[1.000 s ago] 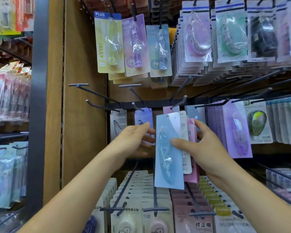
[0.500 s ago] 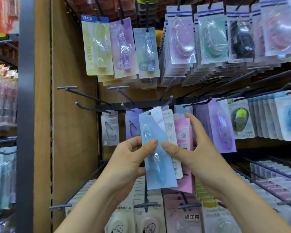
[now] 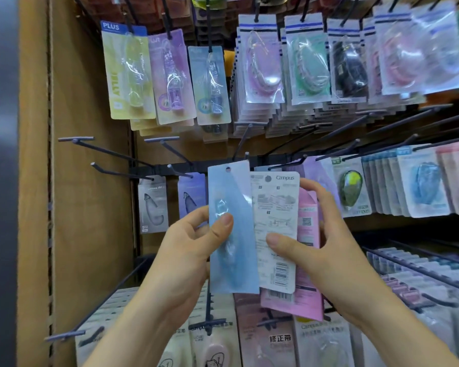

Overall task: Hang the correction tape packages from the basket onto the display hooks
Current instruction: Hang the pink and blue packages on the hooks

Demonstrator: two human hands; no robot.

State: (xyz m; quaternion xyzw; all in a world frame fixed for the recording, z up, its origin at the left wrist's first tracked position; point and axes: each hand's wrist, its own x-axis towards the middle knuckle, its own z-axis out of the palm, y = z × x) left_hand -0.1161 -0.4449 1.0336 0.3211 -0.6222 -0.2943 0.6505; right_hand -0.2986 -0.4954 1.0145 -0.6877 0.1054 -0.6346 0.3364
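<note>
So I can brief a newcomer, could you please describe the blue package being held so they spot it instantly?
Right of the wooden panel, two hands fan out packages. The blue package is leftmost, pinched by the left hand; unlike the white Campus package and pink package in the right hand, it shows its blister.

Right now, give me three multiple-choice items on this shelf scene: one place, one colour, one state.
1. The blue package sits where?
A. left of the white Campus package, overlapping it
B. on a top-row hook
C. in a basket
2. Rearmost package in the right grip?
A. green
B. pink
C. black
3. The left grip is
A. flat and empty
B. curled round a hook
C. pinching the blue package
Key: 1A, both are held side by side; 2B, a pink package shows behind the white one; 3C, its thumb presses the blue front.
</note>
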